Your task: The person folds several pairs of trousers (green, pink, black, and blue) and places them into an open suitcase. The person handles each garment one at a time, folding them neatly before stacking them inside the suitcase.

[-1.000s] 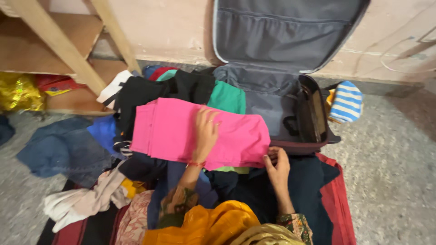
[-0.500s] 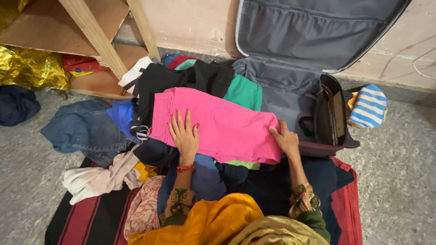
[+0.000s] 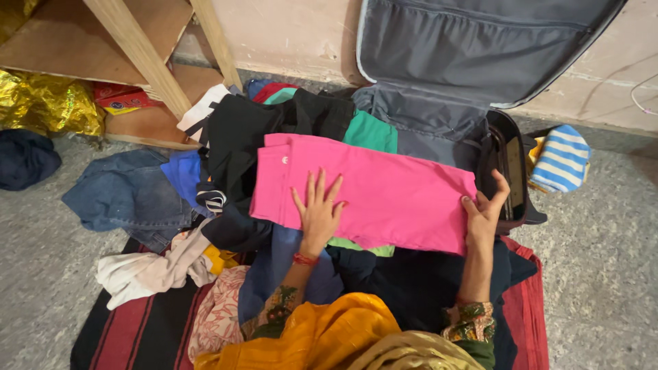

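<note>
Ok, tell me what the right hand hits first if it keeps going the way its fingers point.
Probably the open suitcase: the right hand at the pink garment's edge points at its near wall, though depth is unclear.

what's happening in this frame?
A person sits on a striped mat amid loose clothes, handling a folded pink garment. The left hand lies flat on it with fingers spread; the right hand grips its right edge. The garment lies partly over an open grey suitcase whose lid leans against the wall. Black, green and blue clothes are piled to the left.
</note>
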